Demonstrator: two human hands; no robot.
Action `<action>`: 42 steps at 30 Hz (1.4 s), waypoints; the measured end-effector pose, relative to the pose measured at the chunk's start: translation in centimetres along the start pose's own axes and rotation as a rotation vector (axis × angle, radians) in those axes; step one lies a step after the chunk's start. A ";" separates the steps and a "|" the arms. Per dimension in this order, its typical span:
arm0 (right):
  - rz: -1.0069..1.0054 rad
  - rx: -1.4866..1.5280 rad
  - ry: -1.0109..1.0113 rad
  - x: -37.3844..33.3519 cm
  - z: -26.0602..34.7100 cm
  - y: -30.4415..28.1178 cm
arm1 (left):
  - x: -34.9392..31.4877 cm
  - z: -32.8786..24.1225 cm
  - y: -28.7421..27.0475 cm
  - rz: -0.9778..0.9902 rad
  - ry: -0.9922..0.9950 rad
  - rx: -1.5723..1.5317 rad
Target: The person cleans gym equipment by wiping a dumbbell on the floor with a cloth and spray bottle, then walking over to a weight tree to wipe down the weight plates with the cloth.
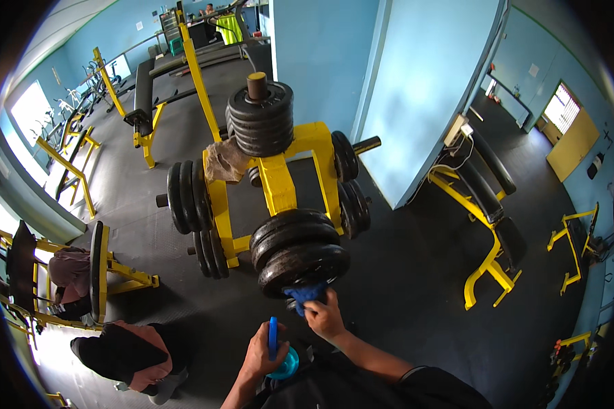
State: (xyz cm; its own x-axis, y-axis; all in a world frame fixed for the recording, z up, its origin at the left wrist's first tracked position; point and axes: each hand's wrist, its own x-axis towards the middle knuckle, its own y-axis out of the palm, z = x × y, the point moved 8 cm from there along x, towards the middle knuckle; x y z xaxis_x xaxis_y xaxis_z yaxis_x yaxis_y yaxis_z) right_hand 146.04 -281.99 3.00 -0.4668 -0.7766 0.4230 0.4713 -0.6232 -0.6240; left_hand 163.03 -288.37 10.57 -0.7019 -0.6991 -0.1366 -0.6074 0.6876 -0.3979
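Gym floor (416,286) — right hand (326,319), fingers tight on blue cloth (305,294) against black plates (301,262) — left hand (258,351), fingers around turquoise container (284,365).

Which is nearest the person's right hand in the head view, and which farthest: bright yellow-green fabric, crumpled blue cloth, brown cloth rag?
1. Crumpled blue cloth: in the right hand, by the front round black plates.
2. Brown cloth rag: ahead, leftward, on the yellow metal rack.
3. Bright yellow-green fabric: back of the room, left of centre.
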 end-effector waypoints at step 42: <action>-0.153 0.914 0.895 14.6 -36.2 -28.9 | 25.4 -21.8 8.0 -0.779 0.262 0.020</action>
State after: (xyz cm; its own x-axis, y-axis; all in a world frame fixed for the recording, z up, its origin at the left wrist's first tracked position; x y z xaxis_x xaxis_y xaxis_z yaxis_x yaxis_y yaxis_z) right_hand 98.51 -271.95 3.42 -0.7304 -0.5820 -0.3575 0.5416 -0.8124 0.2161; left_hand 132.21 -296.29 23.69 -0.1474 -0.9042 0.4009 -0.9513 0.0188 -0.3075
